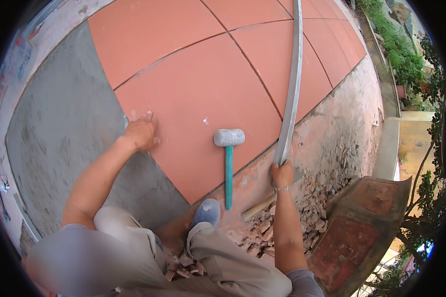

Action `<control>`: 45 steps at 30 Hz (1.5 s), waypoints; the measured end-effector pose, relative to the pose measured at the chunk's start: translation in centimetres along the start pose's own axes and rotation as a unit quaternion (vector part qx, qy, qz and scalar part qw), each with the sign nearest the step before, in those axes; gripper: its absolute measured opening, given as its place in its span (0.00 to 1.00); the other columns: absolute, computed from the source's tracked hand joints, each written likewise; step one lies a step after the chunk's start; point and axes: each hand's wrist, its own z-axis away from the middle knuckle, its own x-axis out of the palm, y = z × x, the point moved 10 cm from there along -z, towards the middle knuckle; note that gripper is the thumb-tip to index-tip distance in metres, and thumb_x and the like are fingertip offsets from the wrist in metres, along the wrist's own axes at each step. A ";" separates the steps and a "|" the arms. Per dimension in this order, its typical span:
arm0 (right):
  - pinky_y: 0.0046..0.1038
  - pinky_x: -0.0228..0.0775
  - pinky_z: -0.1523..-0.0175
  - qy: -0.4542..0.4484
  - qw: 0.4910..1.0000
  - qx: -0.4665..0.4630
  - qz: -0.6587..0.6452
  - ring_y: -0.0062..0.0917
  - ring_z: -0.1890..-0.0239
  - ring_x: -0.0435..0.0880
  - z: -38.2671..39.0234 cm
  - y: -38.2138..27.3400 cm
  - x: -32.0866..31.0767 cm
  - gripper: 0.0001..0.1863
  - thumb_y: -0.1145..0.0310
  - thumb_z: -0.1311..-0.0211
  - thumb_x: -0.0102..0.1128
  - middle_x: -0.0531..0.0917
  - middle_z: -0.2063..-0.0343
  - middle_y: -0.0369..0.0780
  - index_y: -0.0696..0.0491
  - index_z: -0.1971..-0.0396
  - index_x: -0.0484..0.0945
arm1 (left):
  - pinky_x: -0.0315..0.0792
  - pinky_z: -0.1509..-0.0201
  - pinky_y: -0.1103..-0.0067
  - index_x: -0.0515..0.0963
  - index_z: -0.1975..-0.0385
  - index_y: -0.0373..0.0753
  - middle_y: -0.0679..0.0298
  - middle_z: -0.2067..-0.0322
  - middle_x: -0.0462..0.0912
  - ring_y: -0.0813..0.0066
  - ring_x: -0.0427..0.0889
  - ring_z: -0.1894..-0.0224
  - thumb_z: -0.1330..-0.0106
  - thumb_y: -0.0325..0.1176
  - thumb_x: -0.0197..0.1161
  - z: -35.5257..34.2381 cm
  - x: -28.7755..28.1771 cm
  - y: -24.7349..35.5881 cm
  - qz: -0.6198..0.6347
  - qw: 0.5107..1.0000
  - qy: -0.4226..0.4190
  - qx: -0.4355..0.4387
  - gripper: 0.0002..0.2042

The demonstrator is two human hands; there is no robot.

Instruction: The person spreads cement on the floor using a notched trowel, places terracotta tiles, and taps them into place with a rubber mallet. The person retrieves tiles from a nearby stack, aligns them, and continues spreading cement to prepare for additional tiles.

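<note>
My left hand rests on the left edge of a large salmon-pink tile, beside grey wet-looking mortar, with its fingers apart. My right hand grips the near end of a long silver metal bar, which stretches away over the tiles to the top of the view. A rubber mallet with a pale grey head and teal handle lies between my hands, head on the tile and handle reaching toward my blue shoe.
Broken rubble and a short wooden handle lie beside my right arm. A rusty, mortar-stained metal pan stands at the lower right. A drain channel, plants and a yellowish wall border the right side.
</note>
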 end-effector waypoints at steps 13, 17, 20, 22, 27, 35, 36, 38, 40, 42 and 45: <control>0.50 0.74 0.48 0.013 1.000 -0.006 0.003 0.56 0.54 0.82 0.0 -0.2 -0.1 0.22 0.61 0.43 0.66 0.82 0.59 0.59 0.62 0.56 0.74 | 0.67 0.29 0.61 0.63 0.34 0.29 0.43 0.27 0.57 0.52 0.64 0.27 0.35 0.45 0.66 -0.2 0.3 0.2 -0.023 0.999 -0.002 0.027 0.35; 0.50 0.74 0.48 -0.005 1.000 0.008 0.014 0.56 0.54 0.82 0.1 0.2 0.0 0.22 0.62 0.44 0.67 0.82 0.59 0.59 0.61 0.56 0.74 | 0.66 0.29 0.61 0.63 0.34 0.29 0.43 0.26 0.56 0.52 0.64 0.27 0.35 0.45 0.66 0.1 0.1 0.3 -0.017 0.999 0.003 0.031 0.35; 0.50 0.74 0.48 0.007 1.000 0.005 0.010 0.56 0.54 0.82 -0.1 -0.1 -0.6 0.21 0.63 0.44 0.68 0.82 0.59 0.58 0.61 0.57 0.74 | 0.64 0.28 0.60 0.62 0.33 0.30 0.45 0.26 0.55 0.53 0.61 0.26 0.34 0.46 0.66 0.3 -0.3 0.2 -0.013 1.000 0.006 0.022 0.36; 0.50 0.74 0.48 0.008 1.000 0.012 0.006 0.55 0.54 0.82 0.0 -0.2 -0.9 0.21 0.62 0.45 0.68 0.82 0.59 0.58 0.61 0.57 0.74 | 0.63 0.27 0.60 0.61 0.32 0.30 0.46 0.25 0.54 0.54 0.60 0.25 0.34 0.46 0.66 0.3 -0.4 0.2 -0.010 1.000 0.004 0.018 0.37; 0.50 0.74 0.48 0.013 1.000 0.011 -0.003 0.56 0.54 0.82 0.3 -0.2 -0.9 0.22 0.61 0.44 0.68 0.82 0.58 0.58 0.61 0.57 0.74 | 0.63 0.27 0.63 0.58 0.30 0.31 0.44 0.26 0.56 0.54 0.60 0.25 0.37 0.47 0.68 0.2 -0.3 0.0 -0.019 1.000 0.004 0.023 0.41; 0.49 0.74 0.47 0.010 1.000 0.009 -0.010 0.55 0.53 0.81 0.5 -0.6 -1.0 0.23 0.61 0.45 0.69 0.81 0.57 0.58 0.61 0.56 0.74 | 0.61 0.26 0.62 0.58 0.28 0.31 0.45 0.25 0.54 0.55 0.58 0.24 0.36 0.48 0.67 0.3 0.0 -0.1 -0.016 1.000 0.002 0.021 0.41; 0.49 0.74 0.46 0.010 1.000 0.016 -0.017 0.55 0.52 0.81 0.7 -0.7 -1.3 0.23 0.61 0.45 0.69 0.81 0.56 0.59 0.61 0.56 0.74 | 0.61 0.25 0.62 0.57 0.28 0.31 0.45 0.25 0.54 0.55 0.58 0.24 0.36 0.48 0.67 0.3 0.0 -0.2 -0.018 1.000 0.002 0.017 0.42; 0.47 0.72 0.44 0.073 0.997 -0.012 0.010 0.53 0.50 0.79 1.6 -1.8 -3.3 0.25 0.61 0.44 0.69 0.79 0.54 0.59 0.61 0.53 0.74 | 0.61 0.25 0.63 0.57 0.28 0.32 0.45 0.25 0.53 0.55 0.57 0.24 0.36 0.48 0.67 0.3 0.1 -0.1 -0.014 1.000 -0.005 0.023 0.42; 0.46 0.71 0.43 0.131 0.987 -0.093 0.000 0.52 0.49 0.77 3.3 -4.4 -4.9 0.26 0.62 0.44 0.69 0.78 0.53 0.59 0.62 0.49 0.73 | 0.60 0.25 0.62 0.56 0.27 0.32 0.45 0.25 0.53 0.54 0.57 0.24 0.36 0.48 0.66 0.3 0.2 -0.1 -0.012 1.000 -0.008 0.025 0.42; 0.45 0.69 0.42 0.184 0.957 -0.221 -0.049 0.50 0.48 0.75 6.1 -7.5 -6.5 0.29 0.61 0.42 0.69 0.76 0.52 0.59 0.62 0.46 0.73 | 0.60 0.25 0.62 0.56 0.27 0.32 0.45 0.25 0.53 0.54 0.57 0.24 0.35 0.48 0.66 0.3 0.2 -0.2 -0.014 1.000 -0.008 0.022 0.42; 0.45 0.72 0.46 -0.043 0.953 -0.254 -0.160 0.49 0.52 0.78 10.2 -11.0 -1.6 0.32 0.57 0.41 0.70 0.79 0.56 0.54 0.62 0.43 0.72 | 0.59 0.25 0.59 0.58 0.28 0.31 0.48 0.23 0.51 0.55 0.54 0.22 0.35 0.47 0.67 0.4 0.2 -0.3 0.008 1.000 -0.010 0.015 0.40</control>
